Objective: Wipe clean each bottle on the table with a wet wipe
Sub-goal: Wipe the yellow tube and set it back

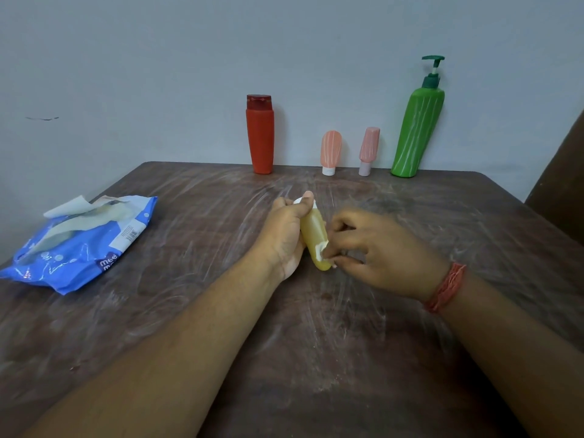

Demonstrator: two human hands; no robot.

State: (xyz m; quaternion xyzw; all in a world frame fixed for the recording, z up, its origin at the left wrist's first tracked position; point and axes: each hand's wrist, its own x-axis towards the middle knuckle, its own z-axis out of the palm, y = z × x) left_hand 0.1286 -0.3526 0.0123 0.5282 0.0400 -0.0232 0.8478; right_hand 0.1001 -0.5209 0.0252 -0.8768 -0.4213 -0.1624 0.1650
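A small yellow bottle [314, 237] with a white cap is held over the middle of the table, cap end pointing away from me. My left hand [286, 230] grips it, thumb along its upper side. My right hand [376, 252] pinches a small white wet wipe [323, 250] against the bottle's lower part. Along the far edge of the table [196, 311] stand a red bottle [260, 134], an orange tube [330, 152], a pink tube [368, 150] and a tall green pump bottle [417, 128].
A blue pack of wet wipes [82, 245] lies at the left of the brown table, its flap open and a wipe sticking out. A pale wall stands right behind the bottles. A dark brown chair back [559, 165] rises at the right edge.
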